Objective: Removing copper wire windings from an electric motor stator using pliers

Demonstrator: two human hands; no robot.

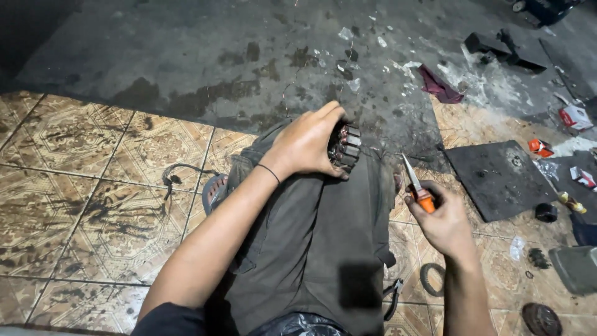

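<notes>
Right hand (443, 219) fingers clamp a knife (418, 186) (blade pointing up-left); left hand (306, 143) fingers grip a stator (346, 145)

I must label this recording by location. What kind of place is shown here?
Probably an informal repair workshop, worked on the floor. The left hand holds a copper-wound stator, the right hand an orange-handled knife, and the concrete floor is oil-stained.

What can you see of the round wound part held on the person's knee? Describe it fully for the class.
The round wound part looks like a motor stator: a ring of grey metal teeth with reddish copper-coloured windings between them. It rests on the person's knee, on the dark olive trousers. The left hand cups it from the left and covers most of it, so only its right edge shows. The knife in the right hand is apart from it.
</notes>
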